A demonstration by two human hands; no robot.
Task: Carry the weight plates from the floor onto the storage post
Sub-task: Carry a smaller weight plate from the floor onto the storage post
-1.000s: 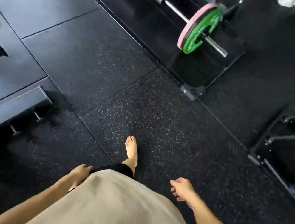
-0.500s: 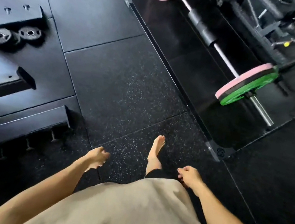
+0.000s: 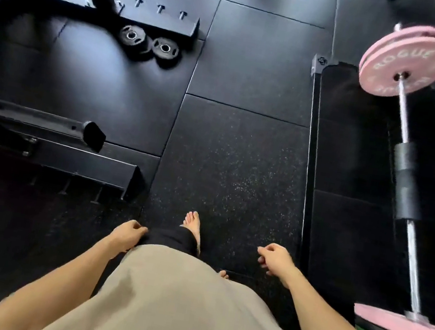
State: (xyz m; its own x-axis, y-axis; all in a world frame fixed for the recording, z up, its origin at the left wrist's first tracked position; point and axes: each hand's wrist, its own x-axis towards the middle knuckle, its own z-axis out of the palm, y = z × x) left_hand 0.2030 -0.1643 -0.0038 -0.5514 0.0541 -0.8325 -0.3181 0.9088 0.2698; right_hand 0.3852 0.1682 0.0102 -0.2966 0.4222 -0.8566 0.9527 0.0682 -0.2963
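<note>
Black rubber floor (image 3: 233, 167) fills the head view, speckled underfoot and smoother farther off. Two small dark weight plates (image 3: 150, 45) are seen lying flat at about eleven o'clock, touching or slightly overlapped at their edges, centre holes turned up, just beside the foot of a black rack base (image 3: 154, 24) that carries a row of short upright pegs (image 3: 159, 8). Being round and flat, the plates show no long axis; only the bore axis matters, and it points up out of the floor. The pair is set side by side, roughly along a nine-to-three line. Both hands are empty: the left hand (image 3: 126, 236) is loosely curled at the hip, the right hand (image 3: 276, 259) likewise half-closed, neither pinching anything. The plates lie well apart from both, ahead and to the left, so the left hand is judged the nearer. A step forward and a bend at eleven o'clock would be needed before any grasp. A loaded barbell (image 3: 401, 168) with pink plates runs from twelve toward five o'clock on the right, clear of the path. Which post is meant for storage cannot be told with certainty; the pegs beside the plates are the likely candidate.
</note>
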